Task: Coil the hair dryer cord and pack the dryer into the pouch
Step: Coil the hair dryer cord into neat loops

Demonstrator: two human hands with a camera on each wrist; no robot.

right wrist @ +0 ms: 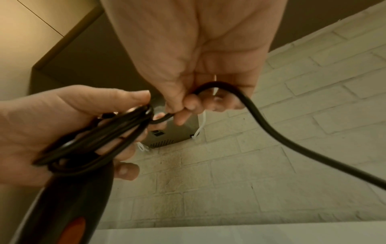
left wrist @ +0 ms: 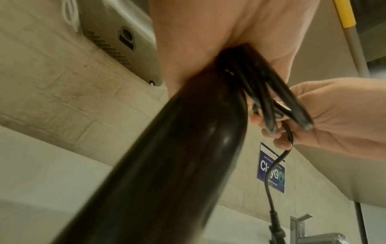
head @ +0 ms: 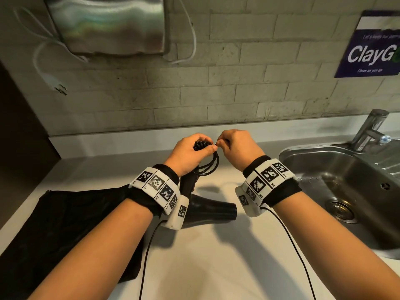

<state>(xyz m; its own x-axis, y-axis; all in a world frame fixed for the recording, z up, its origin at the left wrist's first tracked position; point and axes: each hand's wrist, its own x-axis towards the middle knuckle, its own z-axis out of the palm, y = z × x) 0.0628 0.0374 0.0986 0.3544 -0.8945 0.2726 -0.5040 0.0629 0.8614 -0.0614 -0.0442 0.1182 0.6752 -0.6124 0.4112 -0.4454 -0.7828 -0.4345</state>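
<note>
The black hair dryer [head: 208, 210] hangs nozzle-right just above the white counter, its handle [left wrist: 167, 165] pointing up into my left hand [head: 194, 148]. That hand grips the handle's end together with several loops of the black cord [head: 211, 167], [right wrist: 100, 137]. My right hand [head: 229, 144] is level with it and almost touching. Its thumb and fingers pinch a strand of the cord [right wrist: 165, 118] right beside the loops. The loose remainder of the cord [right wrist: 282, 140] trails down from that hand. The black pouch [head: 65, 224] lies flat on the counter at the left, partly under my left forearm.
A steel sink [head: 350, 191] with a faucet [head: 368, 131] is set into the counter at the right. A metal wall unit [head: 108, 24] with a white cable hangs on the tiled wall above. A blue sign [head: 372, 44] is at the upper right.
</note>
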